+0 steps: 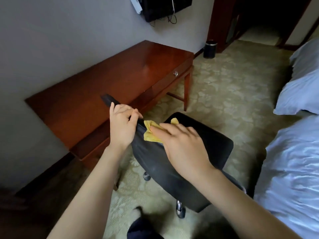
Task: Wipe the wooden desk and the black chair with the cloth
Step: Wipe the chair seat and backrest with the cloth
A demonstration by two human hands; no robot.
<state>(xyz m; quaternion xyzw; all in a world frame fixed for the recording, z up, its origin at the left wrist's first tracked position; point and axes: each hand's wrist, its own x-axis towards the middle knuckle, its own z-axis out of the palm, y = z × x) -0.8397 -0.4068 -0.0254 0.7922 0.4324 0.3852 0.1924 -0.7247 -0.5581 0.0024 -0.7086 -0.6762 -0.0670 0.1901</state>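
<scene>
Left hand [123, 125] gripped the back edge of the black chair [155, 163], right hand [183, 145] pressed the cloth [151, 136] flat against it; slackened grip could let casters [180, 210] roll.

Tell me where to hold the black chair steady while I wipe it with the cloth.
Grip the backrest's thin top edge from above, beside the cloth, where the left hand curls over it now. The black chair stands on castors, so it would likely roll otherwise.
</scene>
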